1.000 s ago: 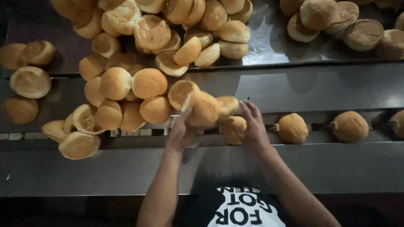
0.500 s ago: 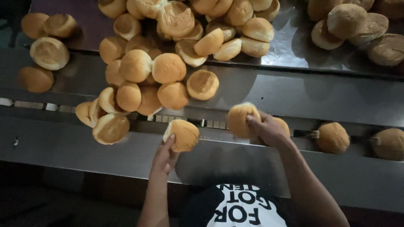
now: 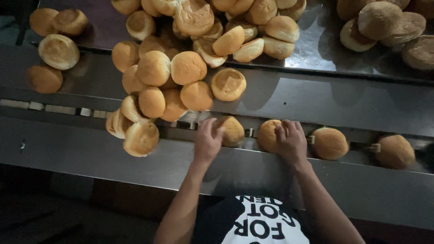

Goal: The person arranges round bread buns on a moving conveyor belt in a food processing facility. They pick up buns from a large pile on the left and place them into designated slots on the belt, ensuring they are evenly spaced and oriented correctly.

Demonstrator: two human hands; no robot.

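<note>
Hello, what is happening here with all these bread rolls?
A person stands at a steel conveyor channel. The left hand presses a bread roll into the channel, and the right hand covers another roll beside it. Two more rolls sit further right in the channel. A large pile of rolls lies behind on the metal table.

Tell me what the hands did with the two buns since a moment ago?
Both hands came down to the metal channel. The left hand set its bun in the channel and still touches it; the right hand pressed its bun in next to it. The big pile of buns and the two buns already in line to the right look the same.
</note>
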